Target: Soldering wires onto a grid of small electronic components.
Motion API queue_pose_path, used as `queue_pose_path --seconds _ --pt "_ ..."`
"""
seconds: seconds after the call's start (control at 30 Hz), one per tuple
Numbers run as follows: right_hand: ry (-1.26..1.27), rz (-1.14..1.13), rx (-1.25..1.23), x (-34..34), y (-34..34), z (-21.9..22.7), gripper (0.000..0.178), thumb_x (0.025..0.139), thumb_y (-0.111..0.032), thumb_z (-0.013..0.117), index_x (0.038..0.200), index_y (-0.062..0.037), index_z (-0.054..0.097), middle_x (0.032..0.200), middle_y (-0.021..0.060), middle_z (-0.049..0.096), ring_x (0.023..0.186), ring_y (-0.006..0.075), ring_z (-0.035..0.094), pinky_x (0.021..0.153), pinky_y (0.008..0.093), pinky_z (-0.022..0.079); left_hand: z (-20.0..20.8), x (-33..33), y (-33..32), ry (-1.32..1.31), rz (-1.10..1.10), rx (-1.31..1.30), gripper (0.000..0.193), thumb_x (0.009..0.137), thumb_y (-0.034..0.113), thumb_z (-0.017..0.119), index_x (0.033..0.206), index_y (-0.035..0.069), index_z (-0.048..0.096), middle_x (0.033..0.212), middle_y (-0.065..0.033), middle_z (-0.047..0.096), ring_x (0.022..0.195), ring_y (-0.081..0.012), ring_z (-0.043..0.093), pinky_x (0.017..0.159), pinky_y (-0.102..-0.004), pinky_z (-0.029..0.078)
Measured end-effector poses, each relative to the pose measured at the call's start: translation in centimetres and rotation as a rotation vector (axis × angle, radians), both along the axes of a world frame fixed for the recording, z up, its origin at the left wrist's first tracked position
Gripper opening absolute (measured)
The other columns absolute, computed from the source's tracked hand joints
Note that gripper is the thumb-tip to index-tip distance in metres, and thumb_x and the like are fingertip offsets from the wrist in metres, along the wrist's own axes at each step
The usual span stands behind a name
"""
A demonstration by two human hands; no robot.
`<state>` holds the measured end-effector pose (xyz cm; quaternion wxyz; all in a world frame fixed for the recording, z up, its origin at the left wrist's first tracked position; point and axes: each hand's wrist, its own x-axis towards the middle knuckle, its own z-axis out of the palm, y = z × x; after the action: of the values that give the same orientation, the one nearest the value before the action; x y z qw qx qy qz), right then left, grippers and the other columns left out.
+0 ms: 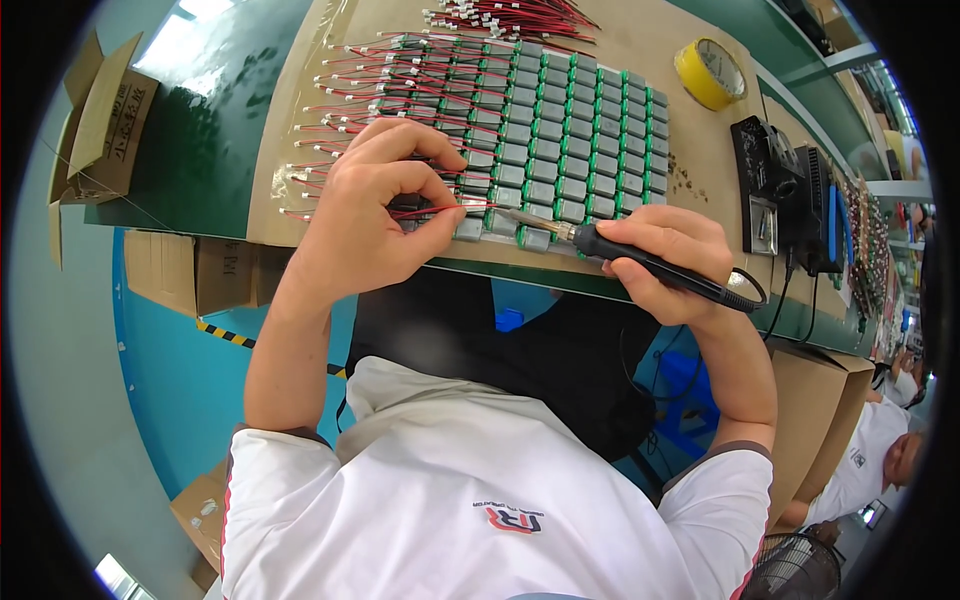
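Rows of small grey battery cells with green boards [573, 146] lie side by side on a brown sheet [290, 160] over the table. Those toward the left have red and black wires with white plugs. My right hand [672, 258] grips a black-handled soldering iron [655, 265], its metal tip pointing left at the near rows. My left hand [395, 205] pinches a red wire [480, 205] between thumb and forefinger, close to the iron's tip. Whether the tip touches the board is too small to tell.
Loose wires [510, 14] are heaped at the far edge. Yellow tape [710, 74] lies at the far right, nearer than it a black soldering stand [765, 185] and station [815, 205]. An open carton [115, 125] stands left. Another person [865, 455] sits at right.
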<state>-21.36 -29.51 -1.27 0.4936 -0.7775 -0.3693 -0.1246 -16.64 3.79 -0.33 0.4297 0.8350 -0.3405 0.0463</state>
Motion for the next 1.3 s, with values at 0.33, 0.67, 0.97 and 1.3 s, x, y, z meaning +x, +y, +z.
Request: queue_pose_path --seconds 0.33,0.67,0.97,1.3 --pt "-0.076 0.021 -0.030 0.38 0.19 0.33 0.032 0.085 -0.004 0.084 0.116 0.0049 0.081 0.085 0.0156 0.076 0.067 0.0245 0.071 0.059 0.0317 0.056 0.09 -0.13 -0.05 0.005 0.012 0.017 0.010 0.075 0.001 0.082 0.078 0.001 0.072 0.112 -0.0079 0.075 0.114 -0.0287 0.067 0.102 -0.0412 0.051" --pt "-0.075 0.029 -0.026 0.41 0.20 0.31 0.033 0.084 -0.003 0.085 0.116 0.0046 0.081 0.085 0.0154 0.076 0.067 0.0244 0.070 0.059 0.0317 0.055 0.00 -0.08 -0.12 -0.011 0.019 0.021 0.010 0.074 0.001 0.081 0.077 0.001 0.072 0.111 -0.0075 0.075 0.113 -0.0285 0.067 0.102 -0.0410 0.051" --pt "-0.091 0.021 -0.043 0.26 0.12 0.08 0.032 0.084 -0.004 0.085 0.116 0.0042 0.081 0.085 0.0149 0.075 0.067 0.0248 0.071 0.060 0.0325 0.056 0.00 -0.14 -0.20 -0.018 0.024 0.021 0.011 0.074 0.001 0.082 0.077 0.000 0.071 0.111 -0.0078 0.074 0.113 -0.0284 0.067 0.101 -0.0404 0.051" --pt "-0.111 0.026 -0.043 0.28 0.26 0.19 0.031 0.084 -0.003 0.085 0.114 0.0042 0.082 0.085 0.0152 0.076 0.068 0.0255 0.072 0.060 0.0329 0.057 0.07 -0.15 -0.15 -0.022 0.022 0.033 0.011 0.074 0.000 0.082 0.077 0.000 0.071 0.110 -0.0083 0.074 0.113 -0.0285 0.067 0.101 -0.0405 0.052"
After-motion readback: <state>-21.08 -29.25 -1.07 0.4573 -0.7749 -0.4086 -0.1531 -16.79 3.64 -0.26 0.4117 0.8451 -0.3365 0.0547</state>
